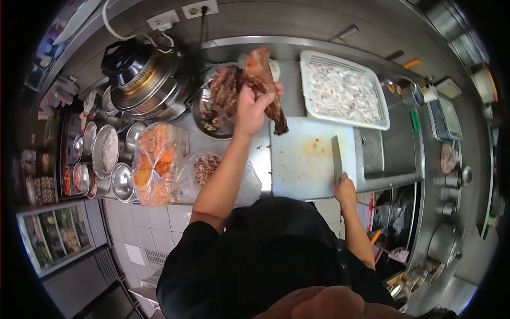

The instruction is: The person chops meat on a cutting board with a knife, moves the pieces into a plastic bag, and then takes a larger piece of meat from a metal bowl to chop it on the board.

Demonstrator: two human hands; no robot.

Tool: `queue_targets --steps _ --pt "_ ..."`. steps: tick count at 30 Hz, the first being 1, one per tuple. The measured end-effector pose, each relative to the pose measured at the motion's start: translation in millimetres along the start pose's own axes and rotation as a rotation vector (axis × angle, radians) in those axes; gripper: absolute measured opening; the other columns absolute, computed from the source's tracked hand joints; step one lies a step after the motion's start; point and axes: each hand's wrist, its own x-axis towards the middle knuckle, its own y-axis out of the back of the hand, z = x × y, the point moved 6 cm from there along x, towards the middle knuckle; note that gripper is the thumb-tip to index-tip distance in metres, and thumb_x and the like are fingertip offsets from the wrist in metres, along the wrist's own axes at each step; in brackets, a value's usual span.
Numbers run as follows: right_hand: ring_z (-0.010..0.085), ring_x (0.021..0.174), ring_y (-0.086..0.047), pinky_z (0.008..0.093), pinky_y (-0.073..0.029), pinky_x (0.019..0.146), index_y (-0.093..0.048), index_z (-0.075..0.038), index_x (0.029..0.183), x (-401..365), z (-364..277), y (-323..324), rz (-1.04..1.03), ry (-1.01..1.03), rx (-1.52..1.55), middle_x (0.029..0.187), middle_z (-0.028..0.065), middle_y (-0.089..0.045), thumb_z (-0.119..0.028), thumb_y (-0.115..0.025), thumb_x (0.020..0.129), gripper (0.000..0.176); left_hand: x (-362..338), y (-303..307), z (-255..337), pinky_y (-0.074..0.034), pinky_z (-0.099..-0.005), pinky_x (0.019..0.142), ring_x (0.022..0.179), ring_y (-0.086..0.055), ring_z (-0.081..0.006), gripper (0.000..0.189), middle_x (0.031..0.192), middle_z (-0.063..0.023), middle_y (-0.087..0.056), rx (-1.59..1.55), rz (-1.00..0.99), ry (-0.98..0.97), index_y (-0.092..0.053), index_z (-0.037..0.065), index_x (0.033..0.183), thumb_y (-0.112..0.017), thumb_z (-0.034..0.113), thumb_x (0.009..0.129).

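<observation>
My left hand (253, 109) is closed around a long piece of browned meat (261, 72), held up beside the left edge of the white cutting board (297, 170). Below and left of it, more dark meat (223, 87) lies in a round metal pan (204, 121). In my right hand (345, 190) is the handle of a kitchen knife (337, 157); its blade rests over the board's right side, pointing away from me. Brown stains and small crumbs mark the board.
A white basket (385, 114) of pale, sliced food stands behind the board. To its right is a steel sink (374, 159). Bags of orange chunks (159, 165) and chopped meat (206, 169) sit left, near metal bowls (123, 181) and a black-topped steel appliance (127, 64).
</observation>
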Motion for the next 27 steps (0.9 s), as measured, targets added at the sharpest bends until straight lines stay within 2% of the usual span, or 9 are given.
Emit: queue_targets --steps 8,10,12,14,16,18,19,23,27 --pt "0.0564 0.090 -0.070 0.0637 -0.056 0.082 -0.061 0.005 0.106 7.9 10.6 6.5 -0.013 0.037 0.089 0.091 0.0369 -0.072 -0.018 -0.062 0.103 0.023 -121.7 12.9 -234.6 -0.055 -0.0360 0.094 0.113 -0.068 -0.0198 0.035 0.120 -0.0068 -0.064 -0.147 0.475 0.284 -0.051 0.005 0.138 -0.065 0.011 0.107" --pt "0.0560 0.091 -0.071 0.0636 -0.057 0.083 -0.061 0.004 0.105 6.1 17.2 6.9 -0.024 0.053 0.106 0.091 0.0363 -0.072 -0.018 -0.062 0.103 0.023 -157.1 23.4 -270.7 -0.054 -0.0368 0.101 0.115 -0.067 -0.0246 0.040 0.126 -0.0096 -0.062 -0.076 0.387 0.717 -0.048 0.004 0.146 -0.060 0.010 0.109" --pt "0.0548 0.093 -0.071 0.0625 -0.057 0.085 -0.062 0.004 0.106 7.8 20.8 7.7 -0.042 0.060 0.136 0.092 0.0358 -0.072 -0.019 -0.063 0.103 0.023 -186.5 12.2 -257.0 -0.057 -0.0326 0.091 0.108 -0.070 -0.0212 0.042 0.123 -0.0085 -0.069 0.095 0.563 0.801 -0.053 0.004 0.148 -0.060 0.014 0.109" --pt "0.0542 0.094 -0.071 0.0619 -0.057 0.087 -0.062 0.004 0.106 9.7 26.4 6.1 -0.063 0.062 0.166 0.093 0.0355 -0.073 -0.020 -0.063 0.103 0.024 -188.7 -3.5 -229.7 -0.056 -0.0317 0.094 0.113 -0.070 -0.0186 0.037 0.129 -0.0110 -0.072 0.387 0.329 0.757 -0.061 0.002 0.143 -0.063 0.015 0.108" --pt "0.0545 0.093 -0.071 0.0618 -0.057 0.086 -0.061 0.005 0.105 12.4 30.4 7.9 -0.090 0.050 0.190 0.093 0.0351 -0.073 -0.020 -0.064 0.103 0.025 -178.1 -19.3 -212.8 -0.052 -0.0377 0.107 0.127 -0.067 -0.0256 0.038 0.138 -0.0154 -0.070 0.714 0.203 0.627 -0.065 0.002 0.138 -0.071 0.012 0.102" --pt "0.0553 0.093 -0.071 0.0620 -0.056 0.085 -0.061 0.005 0.104 14.2 35.9 7.8 -0.097 0.058 0.233 0.093 0.0353 -0.072 -0.019 -0.064 0.103 0.025 -152.3 -68.4 -179.0 -0.046 -0.0418 0.118 0.138 -0.060 -0.0337 0.047 0.144 -0.0161 -0.067 1.416 -0.152 0.078 -0.067 0.005 0.138 -0.079 0.010 0.093" --pt "0.0560 0.092 -0.070 0.0622 -0.056 0.084 -0.060 0.005 0.103 16.0 39.0 8.1 -0.096 0.064 0.265 0.092 0.0354 -0.072 -0.018 -0.063 0.103 0.024 -142.2 -73.6 -183.9 -0.042 -0.0527 0.122 0.141 -0.056 -0.0392 0.058 0.149 -0.0147 -0.064 1.522 -0.210 -0.127 -0.067 0.009 0.141 -0.084 0.013 0.086" --pt "0.0563 0.096 -0.070 0.0625 -0.055 0.087 -0.060 0.005 0.109 17.7 51.4 8.0 -0.187 0.097 0.321 0.095 0.0356 -0.072 -0.018 -0.063 0.102 0.024 -122.4 -74.1 -237.9 -0.034 -0.0696 0.122 0.138 -0.057 -0.0373 0.059 0.137 -0.0146 -0.066 1.775 -0.485 -0.095 -0.069 0.008 0.138 -0.086 0.020 0.083" --pt "0.0567 0.105 -0.068 0.0620 -0.054 0.092 -0.058 0.002 0.120 13.1 63.6 0.9 -0.308 0.067 0.501 0.104 0.0360 -0.072 -0.017 -0.061 0.102 0.027 -121.6 -81.9 -255.7 -0.043 -0.0611 0.118 0.126 -0.064 -0.0363 0.053 0.126 -0.0141 -0.067 1.953 -0.632 0.231 -0.069 0.007 0.131 -0.086 0.022 0.083"
